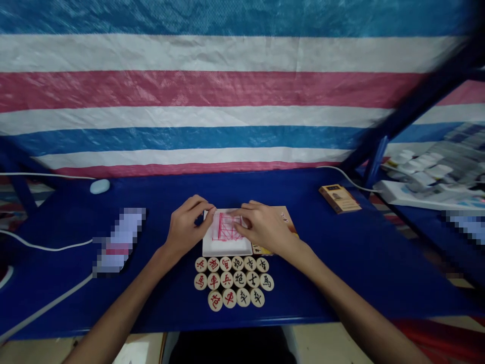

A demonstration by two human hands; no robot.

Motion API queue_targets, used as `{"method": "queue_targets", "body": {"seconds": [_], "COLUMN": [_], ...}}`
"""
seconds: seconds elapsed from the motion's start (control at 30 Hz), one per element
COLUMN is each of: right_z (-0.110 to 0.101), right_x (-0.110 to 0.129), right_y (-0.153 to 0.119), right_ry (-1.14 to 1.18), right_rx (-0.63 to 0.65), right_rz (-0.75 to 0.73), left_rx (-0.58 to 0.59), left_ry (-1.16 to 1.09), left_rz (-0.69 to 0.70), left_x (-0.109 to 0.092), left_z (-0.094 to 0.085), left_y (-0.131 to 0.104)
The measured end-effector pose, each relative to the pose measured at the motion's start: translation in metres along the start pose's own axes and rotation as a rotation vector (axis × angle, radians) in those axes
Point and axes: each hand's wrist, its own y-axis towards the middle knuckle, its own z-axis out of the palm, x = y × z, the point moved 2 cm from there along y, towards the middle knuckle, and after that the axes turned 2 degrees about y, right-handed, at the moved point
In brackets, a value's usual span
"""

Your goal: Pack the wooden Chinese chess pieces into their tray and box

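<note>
A white tray (227,249) lies on the blue table, with a folded sheet marked with a red grid (223,230) in it. At the tray's far left corner is my left hand (190,222), thumb and fingertips close together; what they pinch, if anything, is too small to tell. My right hand (261,225) reaches over the sheet's right side, its fingers curled and partly hidden. Below the tray, round wooden pieces (239,279) with red or black characters stand in three rows. A brown and yellow box (286,216) shows partly beneath my right hand.
A phone (120,242), blurred out, and a pale mouse-shaped item (100,186) lie at the left with white cables. Back right is a small tan box (340,198). A white power strip (428,196) sits at far right. Striped sheeting (227,91) hangs behind.
</note>
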Motion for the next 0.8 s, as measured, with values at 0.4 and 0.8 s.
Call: {"method": "queue_targets", "body": {"seconds": [0.4, 0.8], "right_z": [0.009, 0.014], "right_x": [0.006, 0.003], "right_y": [-0.011, -0.008], "right_ry": [-0.074, -0.071], "right_rx": [-0.033, 0.007], "right_rz": [0.116, 0.141], "left_rx": [-0.056, -0.062], "left_ry": [0.053, 0.099], "left_rz": [-0.035, -0.044], "left_x": [0.007, 0.008], "left_z": [0.004, 0.000], "left_y": [-0.012, -0.007]}}
